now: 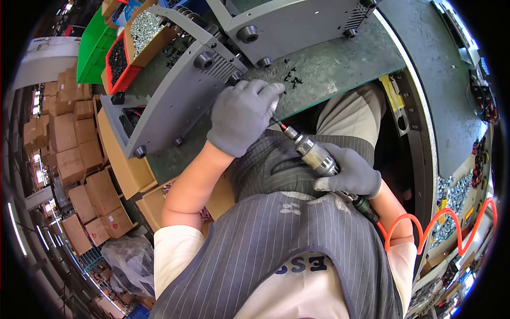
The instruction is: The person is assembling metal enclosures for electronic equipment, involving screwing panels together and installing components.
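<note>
My right hand (355, 173), in a grey glove, is wrapped round a pneumatic screwdriver (314, 153). The tool slants up and left, its red-collared bit ending near my left fingers. A coiled orange air hose (425, 234) trails from its rear. My left hand (241, 114), gloved too, is closed with thumb and fingers pinched by the bit's tip; what they hold is too small or hidden to name. Beside it stands a grey metal housing (175, 101) with round black feet and vent slots. Small black screws (292, 78) lie scattered on the green bench top (329, 80).
Another grey housing (297, 32) stands at the far side. A red bin of black screws (119, 64), a box of silvery screws (146, 32) and a green bin (95, 50) are at the far left. Cardboard cartons (69, 133) are stacked left; the bench edge (308, 109) borders my lap.
</note>
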Tool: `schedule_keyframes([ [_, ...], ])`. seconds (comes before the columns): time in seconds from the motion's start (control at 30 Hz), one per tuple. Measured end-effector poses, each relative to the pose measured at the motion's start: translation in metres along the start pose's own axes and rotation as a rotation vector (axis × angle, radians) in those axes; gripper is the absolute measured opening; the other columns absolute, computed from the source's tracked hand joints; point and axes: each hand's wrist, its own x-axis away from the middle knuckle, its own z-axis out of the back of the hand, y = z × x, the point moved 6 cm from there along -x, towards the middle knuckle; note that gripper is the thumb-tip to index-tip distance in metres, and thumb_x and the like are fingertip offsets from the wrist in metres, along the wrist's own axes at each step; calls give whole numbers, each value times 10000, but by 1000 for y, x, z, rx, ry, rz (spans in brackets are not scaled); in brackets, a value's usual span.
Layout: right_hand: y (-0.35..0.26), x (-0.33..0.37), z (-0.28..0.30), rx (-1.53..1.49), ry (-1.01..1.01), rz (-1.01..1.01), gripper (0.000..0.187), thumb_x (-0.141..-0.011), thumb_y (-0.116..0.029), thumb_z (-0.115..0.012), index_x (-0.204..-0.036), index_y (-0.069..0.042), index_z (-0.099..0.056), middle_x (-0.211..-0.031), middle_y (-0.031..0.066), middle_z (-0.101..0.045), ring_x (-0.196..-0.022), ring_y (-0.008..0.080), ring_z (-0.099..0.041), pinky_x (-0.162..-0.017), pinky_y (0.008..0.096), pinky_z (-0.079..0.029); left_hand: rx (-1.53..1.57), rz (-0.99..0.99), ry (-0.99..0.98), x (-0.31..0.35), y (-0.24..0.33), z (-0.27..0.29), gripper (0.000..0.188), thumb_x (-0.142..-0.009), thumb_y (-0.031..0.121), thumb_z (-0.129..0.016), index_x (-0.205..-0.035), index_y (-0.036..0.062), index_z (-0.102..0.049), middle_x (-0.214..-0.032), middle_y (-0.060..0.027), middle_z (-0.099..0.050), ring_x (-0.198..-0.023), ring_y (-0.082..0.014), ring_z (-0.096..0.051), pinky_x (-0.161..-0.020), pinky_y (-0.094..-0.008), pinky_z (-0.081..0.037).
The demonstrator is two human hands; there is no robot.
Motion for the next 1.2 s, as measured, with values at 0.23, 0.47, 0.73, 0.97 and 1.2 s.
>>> schedule_keyframes([
  [0.23, 9, -2, -1, -46, -51, -24, 619, -668, -349, -759, -1154, -37, -538, -906, 154, -629, -846, 260, -611, -774, 354, -454, -376, 37, -256, -14, 14, -26, 70, -771, 131, -589, -813, 76, -595, -766, -70, -603, -699, -224, -627, -580, -354, -513],
  [0.47, 11, 6, -2, -114, -5, -28, 633, -666, -306, -761, -1169, -3, -525, -912, 140, -618, -830, 226, -588, -795, 336, -448, -227, 145, -334, -26, -21, -15, 128, -748, 208, -601, -773, 83, -590, -719, -50, -609, -624, -195, -617, -553, -303, -499],
  [0.73, -28, 1, 6, -437, -43, 73, 693, -626, -243, -792, -1192, 25, -496, -938, 65, -599, -839, 137, -549, -779, 283, -446, 2448, 629, 284, 43, -32, -33, 164, -868, 170, -506, -992, 90, -576, -1030, -99, -598, -1011, -261, -542, -870, -412, -452],
  [0.97, -47, -15, -11, -408, -145, 55, 694, -629, -276, -800, -1182, 16, -499, -942, 57, -585, -831, 121, -535, -759, 275, -451, 2476, 630, 369, 49, -15, -36, 166, -900, 195, -516, -1032, 108, -564, -1021, -71, -582, -991, -253, -547, -880, -408, -440],
  [1.2, -46, -22, -16, -224, -82, 56, 688, -638, -263, -794, -1190, 17, -495, -960, 59, -592, -839, 129, -546, -758, 280, -458, 2506, 604, 339, 51, -20, -36, 171, -895, 199, -525, -1033, 103, -558, -998, -73, -575, -958, -241, -540, -870, -399, -430],
])
